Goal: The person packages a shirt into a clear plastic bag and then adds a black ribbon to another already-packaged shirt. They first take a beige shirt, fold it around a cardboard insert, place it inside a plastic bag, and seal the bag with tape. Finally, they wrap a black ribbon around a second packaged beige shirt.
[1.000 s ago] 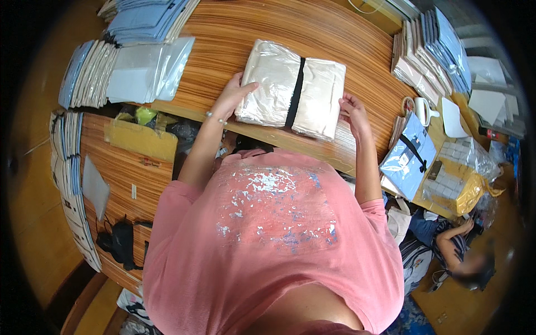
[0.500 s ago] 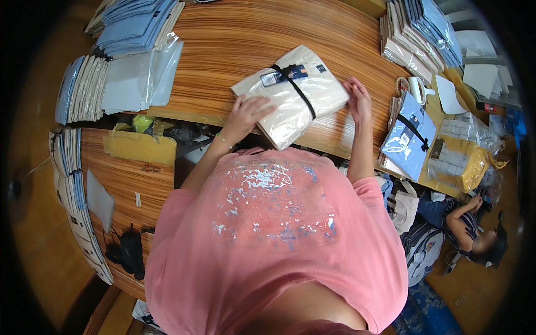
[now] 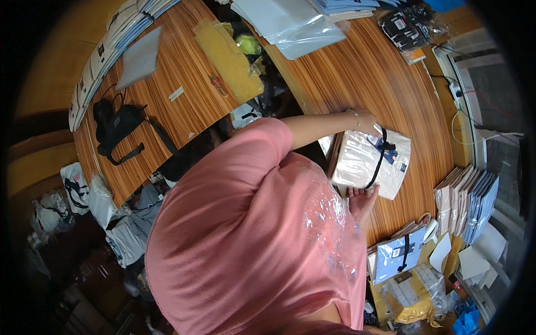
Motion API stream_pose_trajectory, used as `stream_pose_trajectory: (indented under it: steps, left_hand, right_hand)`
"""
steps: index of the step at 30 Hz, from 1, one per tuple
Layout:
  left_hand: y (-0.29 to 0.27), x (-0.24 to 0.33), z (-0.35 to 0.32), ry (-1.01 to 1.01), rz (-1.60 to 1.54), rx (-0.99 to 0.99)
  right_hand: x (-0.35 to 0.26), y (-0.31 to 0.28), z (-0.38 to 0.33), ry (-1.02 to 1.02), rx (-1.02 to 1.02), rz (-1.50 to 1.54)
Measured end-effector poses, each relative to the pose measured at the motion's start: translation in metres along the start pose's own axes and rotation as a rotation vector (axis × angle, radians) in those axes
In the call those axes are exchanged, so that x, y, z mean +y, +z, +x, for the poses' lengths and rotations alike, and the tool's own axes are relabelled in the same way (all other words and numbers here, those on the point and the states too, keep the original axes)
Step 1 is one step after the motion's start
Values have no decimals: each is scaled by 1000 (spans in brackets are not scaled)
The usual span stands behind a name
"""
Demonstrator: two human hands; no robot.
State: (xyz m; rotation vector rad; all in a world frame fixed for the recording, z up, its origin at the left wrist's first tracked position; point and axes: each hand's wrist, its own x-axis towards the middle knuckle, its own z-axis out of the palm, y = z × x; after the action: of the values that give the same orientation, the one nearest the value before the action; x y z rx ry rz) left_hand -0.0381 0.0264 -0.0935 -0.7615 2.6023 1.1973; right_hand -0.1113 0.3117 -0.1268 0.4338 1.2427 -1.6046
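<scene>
A bundle of folded cream garments [image 3: 357,159] in transparent plastic lies on the wood-grain table, tied round with a black strap [image 3: 379,162] that has a knot near a dark label. My left hand [image 3: 365,123] grips the bundle's far end, its fingertips partly hidden at the edge. At the opposite end, my right hand [image 3: 364,202] is against the near edge with its fingers extended along the plastic, and holds the bundle from that side.
Nearby on the right lies a strapped blue garment bundle [image 3: 399,257], beside a white tape dispenser [image 3: 431,230]. Stacks of folded garments [image 3: 466,201] stand farther right. Plastic sleeves [image 3: 296,33] overhang the table at the back. A black bag [image 3: 125,125] is on the left table [image 3: 184,61].
The whole view has swung round with my head. My left hand has gone from lying on top of the cream bundle to gripping its far end; my right hand stays against the other end.
</scene>
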Motion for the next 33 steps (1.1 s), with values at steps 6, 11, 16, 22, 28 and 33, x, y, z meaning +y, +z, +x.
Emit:
stream_pose_trajectory:
  steps: [6,11,16,22,28,33]
  left_hand:
    - [4,-50,-37,50,-769,-193]
    - [21,-75,-86,-42,-1427,-502]
    - [17,-101,-120,-30,-1196,-199]
    - [-2,-210,-137,250,-1748,-452]
    - [-40,-197,-194,168,-1826,-217]
    - [-53,-251,-206,165,-1764,45]
  right_hand:
    - [-17,57,-38,-228,12,-176]
    - [5,63,-20,-135,-24,-188]
    - [38,75,-14,-195,-27,-143]
    - [24,180,-87,-401,42,-462]
    - [10,225,-110,-500,-745,-414]
    - [-23,229,-135,-605,-651,-624]
